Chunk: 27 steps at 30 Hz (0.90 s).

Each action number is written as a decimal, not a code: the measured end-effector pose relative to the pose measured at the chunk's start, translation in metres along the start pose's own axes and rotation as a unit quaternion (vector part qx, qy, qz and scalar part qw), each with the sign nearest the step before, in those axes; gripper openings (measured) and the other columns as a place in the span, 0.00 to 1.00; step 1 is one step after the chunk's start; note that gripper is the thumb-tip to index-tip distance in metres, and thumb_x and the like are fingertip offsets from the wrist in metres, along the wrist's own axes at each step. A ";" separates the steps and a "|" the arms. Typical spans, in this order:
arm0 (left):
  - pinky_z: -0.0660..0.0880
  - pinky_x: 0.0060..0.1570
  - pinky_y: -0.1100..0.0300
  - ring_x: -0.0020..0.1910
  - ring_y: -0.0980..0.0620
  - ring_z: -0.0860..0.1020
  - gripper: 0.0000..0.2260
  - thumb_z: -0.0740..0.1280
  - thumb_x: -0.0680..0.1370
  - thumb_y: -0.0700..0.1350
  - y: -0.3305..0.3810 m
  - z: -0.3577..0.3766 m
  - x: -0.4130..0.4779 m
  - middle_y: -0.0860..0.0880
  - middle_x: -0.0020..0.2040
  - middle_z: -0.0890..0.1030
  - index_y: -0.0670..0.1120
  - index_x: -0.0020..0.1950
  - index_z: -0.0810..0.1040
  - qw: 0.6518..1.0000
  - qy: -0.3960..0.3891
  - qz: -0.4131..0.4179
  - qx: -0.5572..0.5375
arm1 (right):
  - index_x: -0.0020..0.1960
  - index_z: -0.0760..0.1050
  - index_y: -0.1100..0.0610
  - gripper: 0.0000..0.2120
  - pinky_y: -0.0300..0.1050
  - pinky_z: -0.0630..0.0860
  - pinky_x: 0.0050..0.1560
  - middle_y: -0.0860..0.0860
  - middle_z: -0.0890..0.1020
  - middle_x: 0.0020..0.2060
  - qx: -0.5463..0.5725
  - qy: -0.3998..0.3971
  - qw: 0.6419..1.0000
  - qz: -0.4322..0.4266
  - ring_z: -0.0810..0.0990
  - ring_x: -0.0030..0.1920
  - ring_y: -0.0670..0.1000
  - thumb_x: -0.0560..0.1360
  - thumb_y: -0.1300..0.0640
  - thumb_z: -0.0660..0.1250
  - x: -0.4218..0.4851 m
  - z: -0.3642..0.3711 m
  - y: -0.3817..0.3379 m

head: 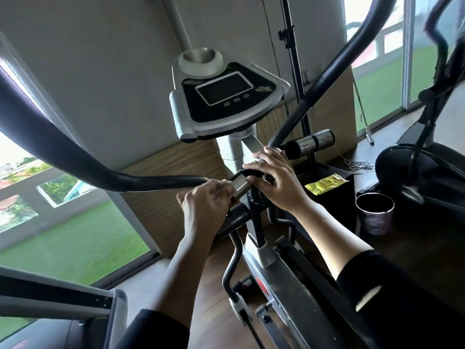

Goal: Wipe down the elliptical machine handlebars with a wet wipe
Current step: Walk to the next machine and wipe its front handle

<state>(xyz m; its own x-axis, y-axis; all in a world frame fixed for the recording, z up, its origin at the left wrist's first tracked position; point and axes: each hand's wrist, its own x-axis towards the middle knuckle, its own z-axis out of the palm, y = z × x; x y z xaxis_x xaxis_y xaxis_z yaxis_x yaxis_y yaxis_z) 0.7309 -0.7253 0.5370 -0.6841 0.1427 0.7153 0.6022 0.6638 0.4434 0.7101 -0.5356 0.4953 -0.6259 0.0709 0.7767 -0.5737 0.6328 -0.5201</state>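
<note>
Black sleeves cover both forearms, which reach up to the middle of the elliptical. Left hand has its fingers curled tight round the near end of the short crossbar, a dull silver metal tube lying slantwise, its long axis running from lower left to upper right. Right hand sits just beyond it on the same bar, fingers spread over the top of a black collar and the thumb tucked beneath, so the bar is held between them; the two hands are near each other without touching. No wipe can be made out in either hand. Left handlebar is a smooth, dark, padded tube that sweeps down from the upper left in a long curve and levels off, its inner end pointing at the left hand's knuckles. Right handlebar is its twin, arching down from the upper right to end just above the right hand. A stubby side grip, with black foam and shiny metal bands, points out to the right past the right hand's fingers. Above sits the grey and black plastic console with its dark screen. To the right lie a crinkled yellow packet and a round cup.
</note>
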 end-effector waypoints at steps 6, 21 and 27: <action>0.73 0.57 0.45 0.46 0.55 0.83 0.10 0.68 0.71 0.58 0.004 0.001 0.021 0.57 0.42 0.85 0.57 0.47 0.84 0.998 -0.043 -0.008 0.043 | 0.60 0.79 0.48 0.20 0.56 0.57 0.74 0.51 0.75 0.65 0.002 0.011 1.000 -0.009 0.62 0.72 0.51 0.75 0.40 0.61 0.002 0.000 0.000; 0.70 0.56 0.43 0.48 0.59 0.80 0.10 0.71 0.70 0.56 -0.010 -0.017 -0.001 0.62 0.47 0.83 0.58 0.49 0.83 0.999 -0.034 0.004 0.035 | 0.64 0.76 0.48 0.19 0.55 0.52 0.76 0.54 0.69 0.71 -0.052 -0.024 0.998 0.006 0.58 0.76 0.55 0.76 0.43 0.63 0.000 -0.002 -0.010; 0.76 0.52 0.43 0.52 0.56 0.80 0.09 0.72 0.70 0.51 -0.025 -0.023 -0.032 0.58 0.49 0.82 0.55 0.50 0.82 0.999 0.032 0.014 0.017 | 0.61 0.78 0.53 0.15 0.54 0.69 0.67 0.54 0.76 0.63 -0.111 0.005 0.994 0.002 0.71 0.67 0.56 0.76 0.50 0.67 -0.020 -0.002 -0.034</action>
<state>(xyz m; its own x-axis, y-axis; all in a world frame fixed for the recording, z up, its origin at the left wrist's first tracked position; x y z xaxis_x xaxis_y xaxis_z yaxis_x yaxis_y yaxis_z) 0.7467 -0.7633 0.5152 -0.6386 0.1164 0.7607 0.6061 0.6852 0.4040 0.7429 -0.5563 0.4983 -0.6221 0.0797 0.7789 -0.4407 0.7866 -0.4325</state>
